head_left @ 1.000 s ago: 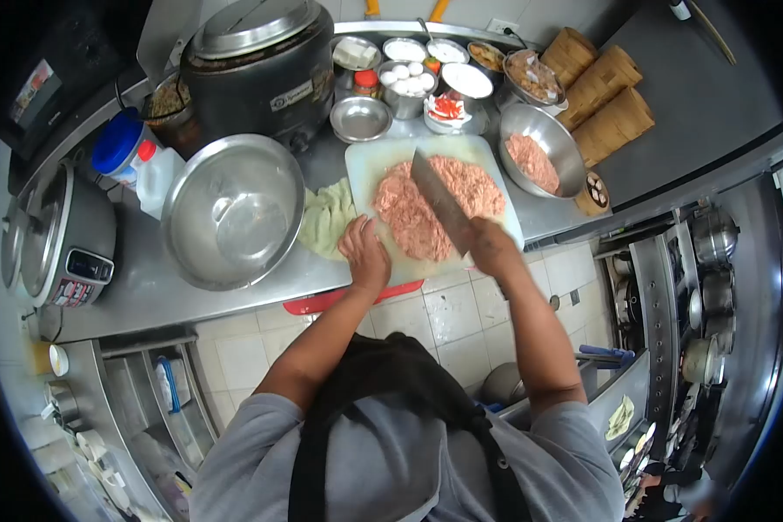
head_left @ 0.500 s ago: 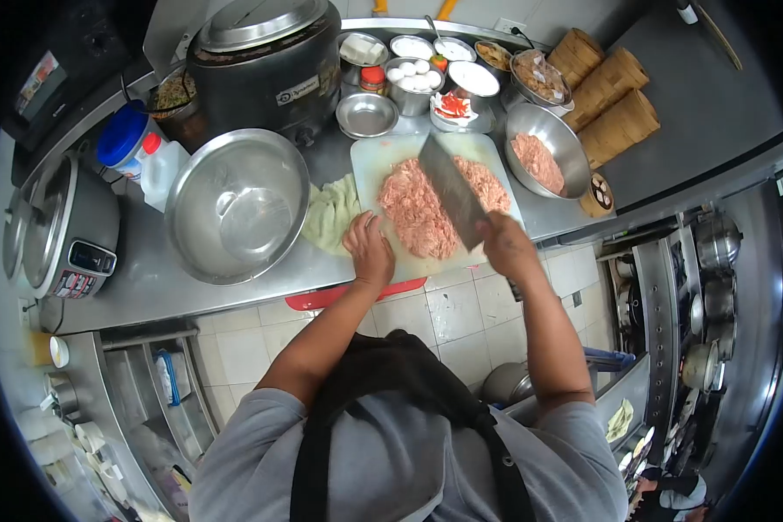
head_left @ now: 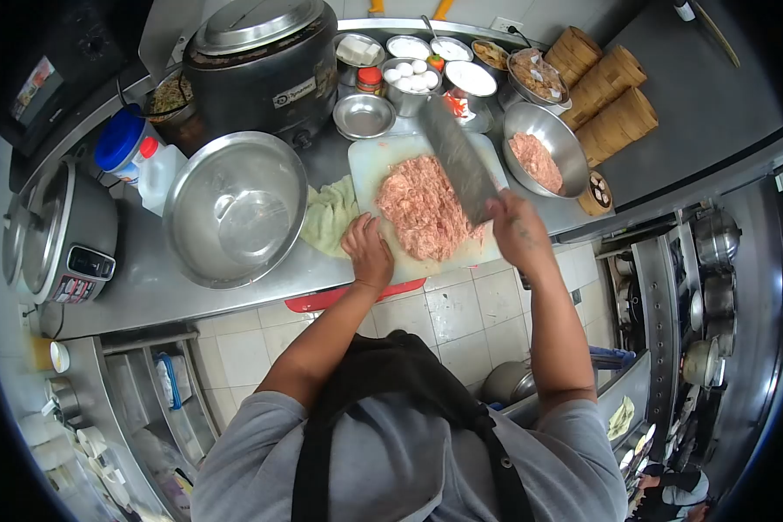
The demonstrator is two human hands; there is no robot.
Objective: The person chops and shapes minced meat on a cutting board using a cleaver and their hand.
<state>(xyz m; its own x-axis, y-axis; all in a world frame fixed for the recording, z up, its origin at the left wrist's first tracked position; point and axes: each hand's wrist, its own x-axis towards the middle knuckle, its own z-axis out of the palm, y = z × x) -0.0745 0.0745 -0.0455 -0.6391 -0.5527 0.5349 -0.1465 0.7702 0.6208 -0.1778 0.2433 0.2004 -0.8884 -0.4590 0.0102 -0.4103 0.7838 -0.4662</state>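
Minced meat (head_left: 419,210) lies in a broad mound on a white cutting board (head_left: 364,160). My right hand (head_left: 522,233) is closed round the handle of a cleaver (head_left: 459,165), whose wide blade slants over the right part of the board. The blade looks blurred and hides part of the meat and board behind it. At the board's left edge rests my left hand (head_left: 370,252), fingers stretched out and holding nothing. Just beyond it, a pale green cloth (head_left: 329,216) is bunched beside the board.
A large steel bowl (head_left: 235,209) stands left of the cloth. Right of the board, another steel bowl (head_left: 548,122) holds minced meat. Behind are a small steel dish (head_left: 364,116), a container of eggs (head_left: 411,78) and a black pot (head_left: 261,78). Bamboo steamers (head_left: 616,122) lie at right.
My right hand has lifted the cleaver slightly up the view. The meat that showed right of the blade is now mostly out of sight. My left hand stays in place.
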